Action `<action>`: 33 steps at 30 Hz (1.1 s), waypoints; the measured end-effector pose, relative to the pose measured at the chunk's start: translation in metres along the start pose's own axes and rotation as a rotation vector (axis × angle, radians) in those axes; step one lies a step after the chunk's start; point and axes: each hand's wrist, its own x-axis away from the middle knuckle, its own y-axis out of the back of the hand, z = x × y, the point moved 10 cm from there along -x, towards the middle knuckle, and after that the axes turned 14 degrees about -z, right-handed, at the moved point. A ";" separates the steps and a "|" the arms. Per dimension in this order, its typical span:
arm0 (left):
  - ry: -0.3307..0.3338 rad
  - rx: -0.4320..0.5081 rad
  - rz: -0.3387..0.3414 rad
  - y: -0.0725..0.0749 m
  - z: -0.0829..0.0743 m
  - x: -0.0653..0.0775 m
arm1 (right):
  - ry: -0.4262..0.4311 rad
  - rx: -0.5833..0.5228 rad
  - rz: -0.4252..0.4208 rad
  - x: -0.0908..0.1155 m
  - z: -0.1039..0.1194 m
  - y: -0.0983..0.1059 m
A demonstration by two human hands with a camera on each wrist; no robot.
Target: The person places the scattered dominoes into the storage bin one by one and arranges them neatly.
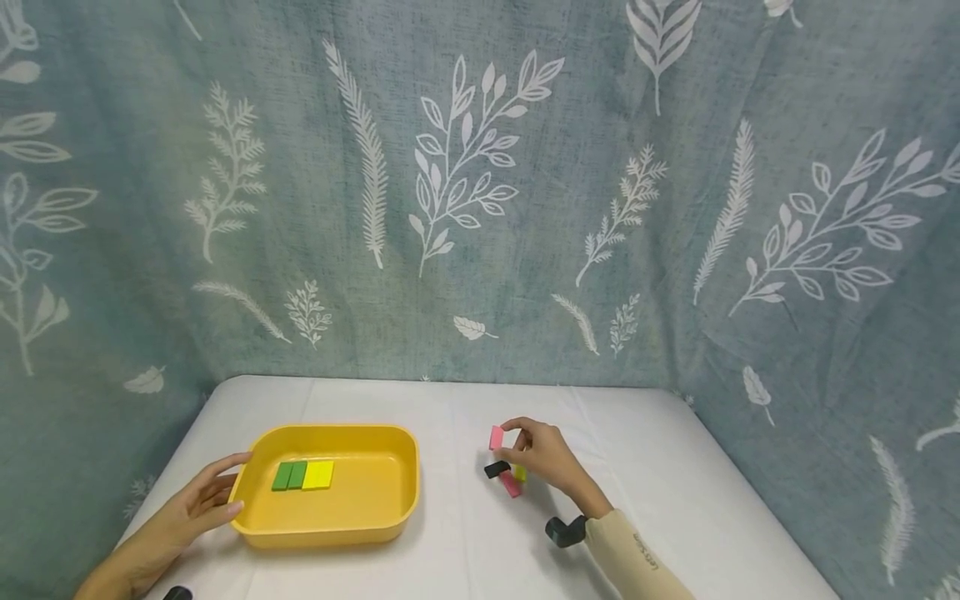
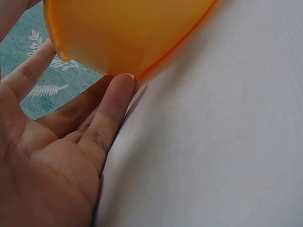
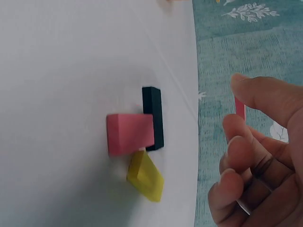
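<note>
Between thumb and fingertips, my right hand (image 1: 545,454) pinches a small pink block (image 1: 497,437), lifted over the other blocks. In the right wrist view only a narrow side of that pink block (image 3: 240,108) shows. Below it on the white cloth lie a black block (image 3: 153,118), a second pink block (image 3: 130,133) and a yellow block (image 3: 146,177), close together. My left hand (image 1: 193,507) rests its fairly straight fingers against the left end of a yellow tray (image 1: 330,536). In the left wrist view, fingertips touch the outer wall of the tray (image 2: 123,38).
Inside the tray, green blocks (image 1: 289,476) and yellow blocks (image 1: 318,475) lie flat in a row toward the left. A white cloth (image 1: 450,533) covers the table. Behind and on both sides hangs a blue-green leaf-patterned curtain (image 1: 525,317).
</note>
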 end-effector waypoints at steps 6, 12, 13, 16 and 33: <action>-0.035 0.027 0.028 -0.002 -0.005 0.001 | 0.006 -0.004 0.026 0.002 0.008 -0.008; -0.036 -0.003 0.010 0.001 -0.004 0.000 | 0.033 -0.017 0.053 -0.002 0.023 -0.017; -0.033 -0.007 0.007 0.001 -0.004 0.000 | 0.033 -0.016 0.056 -0.003 0.026 -0.019; -0.022 -0.004 0.008 0.000 -0.002 0.000 | 0.034 -0.023 0.059 -0.006 0.033 -0.023; -0.028 -0.011 0.003 -0.001 -0.004 0.000 | 0.094 -0.078 0.098 -0.010 0.084 -0.051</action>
